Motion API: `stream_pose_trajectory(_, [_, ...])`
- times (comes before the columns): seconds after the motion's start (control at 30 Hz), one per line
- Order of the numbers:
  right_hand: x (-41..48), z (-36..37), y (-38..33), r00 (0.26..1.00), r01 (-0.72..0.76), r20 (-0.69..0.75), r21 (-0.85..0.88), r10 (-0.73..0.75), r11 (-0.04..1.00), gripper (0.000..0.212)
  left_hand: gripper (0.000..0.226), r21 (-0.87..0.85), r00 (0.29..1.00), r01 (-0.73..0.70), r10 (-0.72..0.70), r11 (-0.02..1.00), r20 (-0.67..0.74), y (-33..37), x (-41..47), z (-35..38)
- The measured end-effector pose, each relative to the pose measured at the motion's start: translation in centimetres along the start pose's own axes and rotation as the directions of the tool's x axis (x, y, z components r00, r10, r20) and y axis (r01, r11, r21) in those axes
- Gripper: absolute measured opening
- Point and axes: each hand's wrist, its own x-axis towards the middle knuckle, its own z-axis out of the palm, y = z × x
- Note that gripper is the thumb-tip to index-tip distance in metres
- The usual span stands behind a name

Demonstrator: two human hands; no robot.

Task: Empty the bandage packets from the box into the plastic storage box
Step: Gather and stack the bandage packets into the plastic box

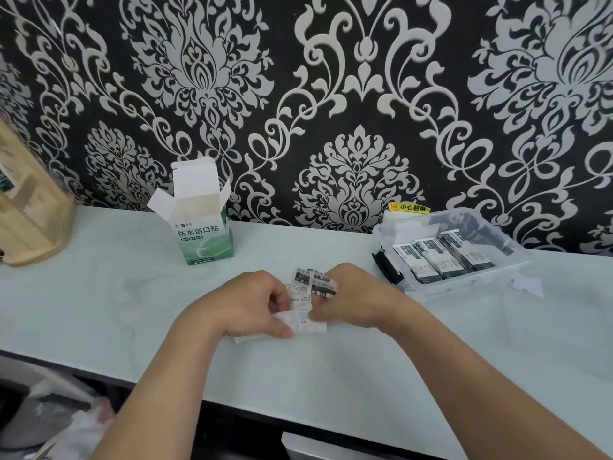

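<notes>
A green and white bandage box [203, 231] stands upright at the back of the pale table with its top flaps open. A clear plastic storage box [477, 280] sits at the right, holding several dark-and-white bandage packets [438, 258] laid side by side. In the middle of the table, my left hand [247, 302] and my right hand [356, 295] meet around a bunch of bandage packets [306, 288]. Both hands pinch the bunch, the left from the left side, the right from the right. Some of the packets are hidden under my fingers.
A wooden rack [28, 207] stands at the far left of the table. A yellow warning sticker [409, 207] is on the patterned wall behind the storage box. A small scrap of white paper [527, 285] lies right of the storage box. The table's front edge [232, 408] runs below my forearms.
</notes>
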Motion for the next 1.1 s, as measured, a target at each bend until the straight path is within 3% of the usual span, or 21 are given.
stream_pose_trajectory(0.07, [-0.1, -0.3, -0.2, 0.998, 0.022, -0.066, 0.258, -0.006, 0.966, 0.026, 0.025, -0.215, 1.000, -0.017, 0.020, 0.976, 0.016, -0.2, -0.5, -0.6])
stream_pose_trajectory(0.1, [0.0, -0.4, -0.3, 0.996, 0.020, -0.087, 0.452, 0.022, 0.892, 0.021, 0.025, -0.331, 0.999, -0.035, 0.038, 0.943, 0.005, -0.3, -0.7, -1.0])
stream_pose_trajectory(0.17, [0.2, -0.6, -0.6, 0.992, -0.020, -0.052, 0.827, 0.112, 0.561, 0.016, 0.024, -0.516, 0.993, -0.093, 0.044, 0.851, -0.107, 0.0, -1.1, -1.6])
stream_pose_trajectory(0.23, [0.1, -0.8, -0.9, 0.988, -0.046, 0.012, 0.976, 0.156, 0.213, 0.023, 0.021, -0.623, 0.958, -0.174, -0.016, 0.763, -0.287, 1.0, -1.1, -1.9])
stream_pose_trajectory(0.3, [0.1, -0.6, -1.1, 0.985, -0.059, 0.046, 0.996, 0.167, 0.073, 0.029, 0.019, -0.646, 0.909, -0.249, -0.055, 0.722, -0.412, 2.6, -0.9, -1.7])
stream_pose_trajectory(0.37, [0.2, -0.3, -1.3, 0.991, -0.040, 0.027, 0.994, 0.132, 0.097, 0.036, 0.024, -0.595, 0.867, -0.309, -0.037, 0.742, -0.496, 4.3, -0.4, -1.0])
stream_pose_trajectory(0.43, [0.0, 0.1, -1.7, 0.998, 0.004, -0.016, 0.979, 0.057, 0.206, 0.040, 0.028, -0.469, 0.816, -0.319, -0.013, 0.824, -0.578, 5.9, 0.2, 0.1])
stream_pose_trajectory(0.5, [-0.6, 0.4, -2.4, 0.999, 0.035, -0.043, 0.956, 0.022, 0.290, 0.035, 0.019, -0.311, 0.744, -0.274, -0.004, 0.910, -0.668, 7.3, 0.7, 1.1])
stream_pose_trajectory(0.57, [-0.9, 0.4, -2.7, 0.995, 0.041, -0.070, 0.944, 0.076, 0.327, 0.035, 0.011, -0.266, 0.705, -0.244, -0.018, 0.932, -0.709, 8.2, 0.9, 1.5])
stream_pose_trajectory(0.63, [-1.1, 0.2, -2.6, 0.984, 0.042, -0.091, 0.955, 0.155, 0.294, 0.043, 0.030, -0.340, 0.780, -0.276, 0.003, 0.899, -0.626, 8.3, 0.9, 1.6])
stream_pose_trajectory(0.73, [-0.7, -0.8, -1.7, 0.963, 0.054, -0.112, 0.971, 0.244, 0.232, 0.059, 0.081, -0.404, 0.907, -0.342, 0.185, 0.848, -0.378, 7.8, 0.5, 1.4])
stream_pose_trajectory(0.8, [-0.6, -1.2, -1.5, 0.957, 0.028, -0.102, 0.965, 0.272, 0.262, 0.047, 0.102, -0.289, 0.913, -0.364, 0.278, 0.886, -0.298, 7.4, -0.1, 1.2])
stream_pose_trajectory(0.87, [-0.7, -1.5, -1.4, 0.958, -0.025, -0.058, 0.959, 0.280, 0.282, 0.026, 0.114, -0.040, 0.895, -0.362, 0.335, 0.931, -0.294, 7.2, -0.5, 1.2])
stream_pose_trajectory(0.93, [-0.7, -1.4, -1.3, 0.967, -0.075, -0.021, 0.929, 0.252, 0.363, 0.018, 0.122, 0.071, 0.877, -0.366, 0.369, 0.928, -0.308, 7.0, -0.3, 1.6])
stream_pose_trajectory(1.03, [-0.6, -1.1, -1.2, 0.979, -0.123, -0.009, 0.771, 0.204, 0.625, 0.025, 0.121, 0.025, 0.885, -0.373, 0.363, 0.928, -0.292, 6.9, 0.2, 2.2])
stream_pose_trajectory(1.1, [-0.9, -1.3, -1.1, 0.991, -0.089, -0.017, 0.665, 0.135, 0.742, 0.021, 0.111, -0.033, 0.890, -0.360, 0.332, 0.932, -0.313, 6.6, 0.4, 2.0])
